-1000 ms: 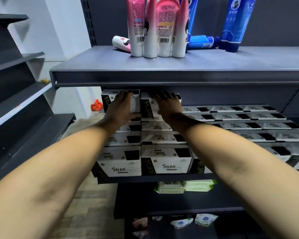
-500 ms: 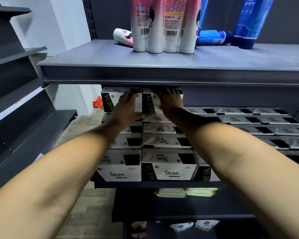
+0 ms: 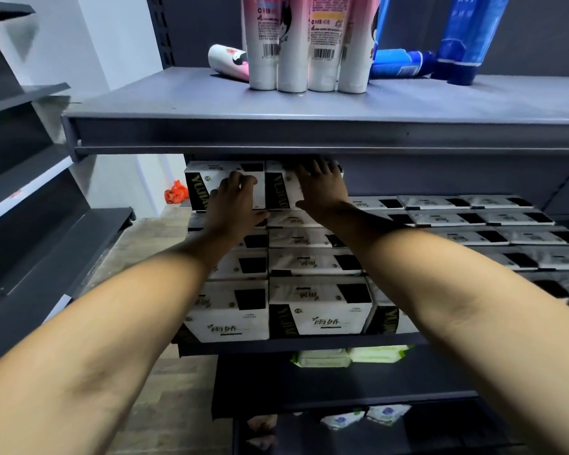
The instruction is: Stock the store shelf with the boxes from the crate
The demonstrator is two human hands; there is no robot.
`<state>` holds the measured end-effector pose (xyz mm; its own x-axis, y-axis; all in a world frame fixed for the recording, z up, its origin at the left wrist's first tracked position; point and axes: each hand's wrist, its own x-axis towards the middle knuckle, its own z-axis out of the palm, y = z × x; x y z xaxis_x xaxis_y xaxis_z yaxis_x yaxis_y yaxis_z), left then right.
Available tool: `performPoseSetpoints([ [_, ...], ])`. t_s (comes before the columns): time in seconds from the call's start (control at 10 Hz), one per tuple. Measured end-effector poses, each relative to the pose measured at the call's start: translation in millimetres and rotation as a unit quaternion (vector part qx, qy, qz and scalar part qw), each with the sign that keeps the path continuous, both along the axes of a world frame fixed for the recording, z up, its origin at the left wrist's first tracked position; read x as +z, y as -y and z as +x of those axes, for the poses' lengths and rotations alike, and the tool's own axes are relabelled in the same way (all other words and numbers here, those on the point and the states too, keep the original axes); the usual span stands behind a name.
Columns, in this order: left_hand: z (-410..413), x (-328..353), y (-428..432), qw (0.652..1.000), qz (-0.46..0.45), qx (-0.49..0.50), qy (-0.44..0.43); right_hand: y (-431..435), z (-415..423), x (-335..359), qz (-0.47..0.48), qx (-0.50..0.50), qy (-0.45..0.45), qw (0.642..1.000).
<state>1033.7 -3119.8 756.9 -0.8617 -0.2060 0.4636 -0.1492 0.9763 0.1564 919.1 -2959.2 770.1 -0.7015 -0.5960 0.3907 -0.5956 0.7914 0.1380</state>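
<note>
Boxes (image 3: 319, 307), white and black, fill the dark metal shelf (image 3: 309, 344) at frame centre.
Left hand (image 3: 234, 205) presses the top-left box (image 3: 211, 178), fingers together and slightly bent; right hand (image 3: 322, 192) lies flat on the top-right box (image 3: 283, 192), fingers apart. Glossy pink tubes (image 3: 293, 44) stand on the upper shelf (image 3: 309, 133).

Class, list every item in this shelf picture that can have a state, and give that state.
Left hand: open, pressing the left top box.
Right hand: open, flat on the right top box.
Left top box: stacked on the back row.
Right top box: stacked beside it.
Pink tubes: upright.
Stray pink tube: lying down.
Left blue tube: lying down.
Right blue tube: upright.
</note>
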Motion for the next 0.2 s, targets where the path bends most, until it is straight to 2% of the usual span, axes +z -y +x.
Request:
performPoseSetpoints([
  [0.2, 7.7, -2.6, -12.9, 1.0, -0.017, 0.002, 0.012, -23.0, 29.2, -6.1, -0.035, -0.022, -0.023, 0.999],
])
